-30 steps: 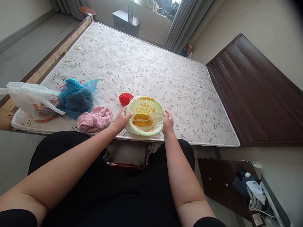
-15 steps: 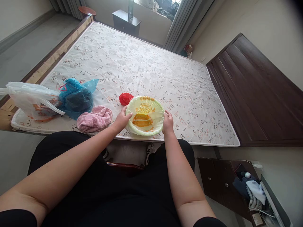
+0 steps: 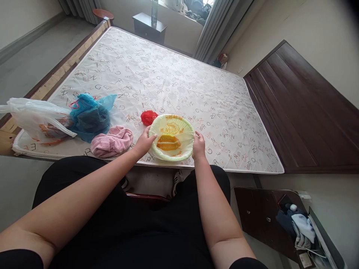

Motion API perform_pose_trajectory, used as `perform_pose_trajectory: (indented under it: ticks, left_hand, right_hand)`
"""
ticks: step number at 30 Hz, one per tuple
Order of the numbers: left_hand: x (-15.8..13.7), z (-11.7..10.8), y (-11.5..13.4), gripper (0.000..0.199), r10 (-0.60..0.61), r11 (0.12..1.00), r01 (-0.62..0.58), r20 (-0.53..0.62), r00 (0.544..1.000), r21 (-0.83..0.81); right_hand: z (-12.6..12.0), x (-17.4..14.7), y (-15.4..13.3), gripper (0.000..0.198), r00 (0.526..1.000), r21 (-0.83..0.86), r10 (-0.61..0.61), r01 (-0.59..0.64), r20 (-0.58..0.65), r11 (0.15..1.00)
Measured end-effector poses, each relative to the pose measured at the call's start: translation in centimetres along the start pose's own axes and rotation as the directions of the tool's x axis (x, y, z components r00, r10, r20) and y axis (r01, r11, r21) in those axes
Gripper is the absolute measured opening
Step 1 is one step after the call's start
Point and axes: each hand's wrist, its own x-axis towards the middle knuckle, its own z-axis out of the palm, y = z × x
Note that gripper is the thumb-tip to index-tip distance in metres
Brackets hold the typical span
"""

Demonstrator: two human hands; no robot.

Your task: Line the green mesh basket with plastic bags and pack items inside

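Note:
A pale yellow-green bowl (image 3: 172,124) lined with thin plastic that bears orange print rests near the front edge of a bare mattress (image 3: 174,82). My left hand (image 3: 144,142) grips the bowl's left rim. My right hand (image 3: 198,145) grips its right rim. A small red crumpled bag (image 3: 148,117) lies just behind the bowl on the left. A pink towel (image 3: 112,141) sits bunched up left of my left hand.
A blue plastic bag (image 3: 91,116) and a white plastic bag (image 3: 36,119) lie at the mattress's left front corner. A dark wooden headboard (image 3: 303,112) stands to the right. A dark low cabinet (image 3: 263,216) with clothes is at lower right. A nightstand (image 3: 148,26) stands beyond the bed.

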Motion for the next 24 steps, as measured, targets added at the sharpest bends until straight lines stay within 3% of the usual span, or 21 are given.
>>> perform_pose_trajectory:
  ticks: [24]
  left_hand:
    - [0.6, 0.2, -1.4, 0.067, 0.034, 0.999, -0.033, 0.016, 0.999, -0.041]
  right_hand:
    - [-0.1, 0.5, 0.8, 0.044, 1.000, -0.023, -0.024, 0.024, -0.003, 0.999]
